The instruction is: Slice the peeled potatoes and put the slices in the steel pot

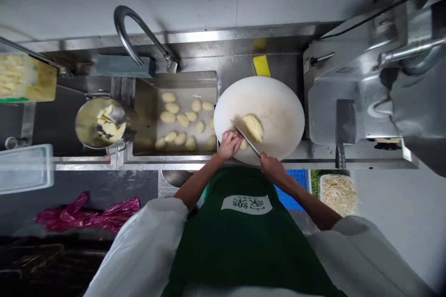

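Note:
My right hand [272, 168] is wrapped round the handle of a knife [248, 140], whose blade slants up and left over the round white cutting board [278, 102]. My left hand [230, 145] has its fingers bent and pressed on a pale peeled potato [243, 145] at the board's near edge, left of the blade. Much of that potato is hidden by the fingers and the knife. Just right of the blade lies a larger group of cut potato slices [253, 127], leaning together on the board.
Left of the board, a sink basin [146, 120] holds several peeled potatoes [183, 120] under a curved faucet [130, 32]. Farther left stands a metal pot [85, 123] with potato pieces. A yellow sponge [261, 66] lies behind the board; a metal machine [324, 93] stands right.

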`<state>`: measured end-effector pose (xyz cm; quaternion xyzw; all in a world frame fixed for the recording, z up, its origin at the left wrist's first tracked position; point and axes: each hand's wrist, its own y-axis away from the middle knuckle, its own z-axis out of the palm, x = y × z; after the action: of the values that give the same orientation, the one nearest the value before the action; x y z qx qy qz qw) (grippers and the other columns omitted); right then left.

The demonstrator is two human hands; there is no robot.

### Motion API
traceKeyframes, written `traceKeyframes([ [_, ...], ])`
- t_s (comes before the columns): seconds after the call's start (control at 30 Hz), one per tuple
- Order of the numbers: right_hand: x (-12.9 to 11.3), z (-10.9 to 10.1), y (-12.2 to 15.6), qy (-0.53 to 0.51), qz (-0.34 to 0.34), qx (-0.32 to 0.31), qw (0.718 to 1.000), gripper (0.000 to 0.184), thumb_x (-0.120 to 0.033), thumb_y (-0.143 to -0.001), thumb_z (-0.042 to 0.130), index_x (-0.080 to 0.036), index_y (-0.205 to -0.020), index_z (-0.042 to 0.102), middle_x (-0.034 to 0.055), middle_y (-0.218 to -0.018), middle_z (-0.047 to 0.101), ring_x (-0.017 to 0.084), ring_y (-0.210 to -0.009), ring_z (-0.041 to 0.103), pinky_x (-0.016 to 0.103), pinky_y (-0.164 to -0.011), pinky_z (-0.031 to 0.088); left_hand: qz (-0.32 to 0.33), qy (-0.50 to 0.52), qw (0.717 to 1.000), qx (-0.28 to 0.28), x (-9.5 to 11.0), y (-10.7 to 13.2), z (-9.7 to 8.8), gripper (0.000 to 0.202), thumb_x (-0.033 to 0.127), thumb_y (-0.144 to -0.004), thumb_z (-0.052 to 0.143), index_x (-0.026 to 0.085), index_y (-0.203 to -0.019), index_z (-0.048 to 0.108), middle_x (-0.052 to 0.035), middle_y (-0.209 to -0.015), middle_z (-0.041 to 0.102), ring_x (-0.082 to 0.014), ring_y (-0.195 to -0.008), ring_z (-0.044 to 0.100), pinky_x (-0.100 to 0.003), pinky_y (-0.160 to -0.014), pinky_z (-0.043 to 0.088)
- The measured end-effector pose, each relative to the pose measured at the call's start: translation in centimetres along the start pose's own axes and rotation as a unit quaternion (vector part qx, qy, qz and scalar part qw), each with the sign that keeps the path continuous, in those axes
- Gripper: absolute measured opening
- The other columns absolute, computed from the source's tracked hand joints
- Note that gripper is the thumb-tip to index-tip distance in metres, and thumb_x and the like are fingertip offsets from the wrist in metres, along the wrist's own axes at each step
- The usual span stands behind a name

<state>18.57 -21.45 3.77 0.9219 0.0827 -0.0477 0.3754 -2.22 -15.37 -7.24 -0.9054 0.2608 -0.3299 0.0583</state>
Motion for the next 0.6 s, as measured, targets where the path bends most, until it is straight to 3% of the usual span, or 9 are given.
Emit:
traceKeyframes([
  [0.23, 0.7, -0.5, 2.2, 0.006, 0.0, 0.013, 1.0, 0.03, -0.031, -0.098, 0.022, -0.014, -0.104, 0.046, 0.0102, -0.077, 0.065, 0.022, -0.073, 0.065, 0.027, -0.059, 0.032, 0.007, -0.006, 1.0, 0.025, -0.3, 0.2, 0.7, 0.023, 0.029, -0.093, 0.047, 0.018, -0.104, 0.064, -0.0108, -0.108, 0.053, -0.0227, -0.103, 0.045, -0.041, -0.091, 0.039],
  [0.43, -0.6, -0.4, -0.2, -0.003, 0.001, -0.007, 1.0, 0.025, -0.027, -0.098, 0.026, -0.013, -0.105, 0.046, 0.0115, -0.084, 0.066, 0.02, -0.077, 0.065, 0.027, -0.061, 0.032, 0.008, 0.01, 0.999, 0.033, -0.4, 0.5, 0.9, 0.024, 0.029, -0.094, 0.045, 0.016, -0.105, 0.062, -0.0117, -0.108, 0.054, -0.0224, -0.103, 0.046, -0.041, -0.091, 0.039],
  [0.6, 0.0, -0.7, 1.4, 0.012, -0.01, 0.023, 1.0, 0.029, -0.03, -0.099, 0.022, -0.015, -0.103, 0.046, 0.0094, -0.077, 0.065, 0.02, -0.07, 0.064, 0.027, -0.059, 0.031, 0.013, 0.002, 0.999, 0.041, -0.4, 0.6, 1.0, 0.023, 0.028, -0.094, 0.044, 0.015, -0.101, 0.062, -0.0117, -0.105, 0.055, -0.0223, -0.101, 0.046, -0.041, -0.089, 0.04],
])
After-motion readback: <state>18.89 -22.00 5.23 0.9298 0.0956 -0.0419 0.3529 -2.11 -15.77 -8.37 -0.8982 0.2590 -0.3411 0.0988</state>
